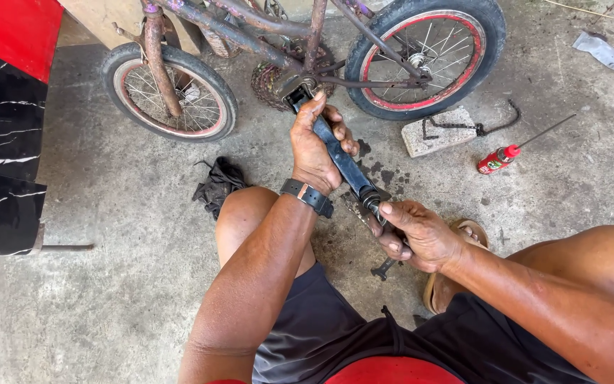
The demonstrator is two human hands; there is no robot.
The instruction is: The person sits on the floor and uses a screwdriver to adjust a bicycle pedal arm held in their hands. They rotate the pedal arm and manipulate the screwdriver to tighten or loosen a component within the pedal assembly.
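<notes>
Concrete floor (108,284); crank arm (342,160) inside left hand (314,146).

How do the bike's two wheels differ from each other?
The left wheel has a dull, faded pinkish rim; the right wheel has a brighter red rim. The left wheel sits in the rusty fork; the right wheel sits in the rear frame, on the side of the chain sprocket. The right wheel looks larger in view and is partly cut off at the top. Both have black tyres and thin wire spokes, and rest on the concrete floor.
</notes>
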